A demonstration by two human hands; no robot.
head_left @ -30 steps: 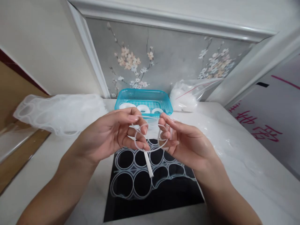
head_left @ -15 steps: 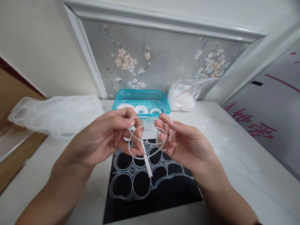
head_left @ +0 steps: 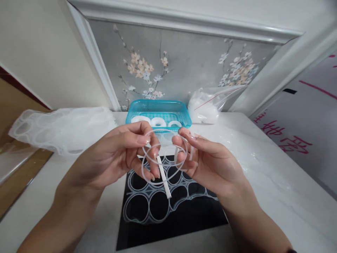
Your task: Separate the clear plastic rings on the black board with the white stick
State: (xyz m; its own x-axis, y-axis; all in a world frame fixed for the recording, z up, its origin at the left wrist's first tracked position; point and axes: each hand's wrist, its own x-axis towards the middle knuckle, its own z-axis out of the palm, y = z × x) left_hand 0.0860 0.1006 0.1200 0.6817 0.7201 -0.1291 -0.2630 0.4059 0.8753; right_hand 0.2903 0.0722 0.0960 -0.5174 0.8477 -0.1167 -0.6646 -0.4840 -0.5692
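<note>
My left hand (head_left: 123, 153) and my right hand (head_left: 205, 160) meet above the table, both pinching thin translucent plastic rings (head_left: 163, 154) that overlap between the fingertips. A short white strip (head_left: 163, 177) hangs down from the rings. Below the hands lies a clear sheet of joined rings (head_left: 158, 200) on a black mat (head_left: 184, 221). Both hands have fingers curled around the rings.
A turquoise basket (head_left: 184, 116) with white rings inside stands at the back by the wall. A zip bag of white pieces (head_left: 207, 105) lies to its right. A pile of clear ring sheets (head_left: 60, 128) is at the left. The white tabletop (head_left: 276, 189) extends right.
The rings have been drawn together and now overlap more. The left fingers have shifted down a little, and the white strip has swung up slightly.
</note>
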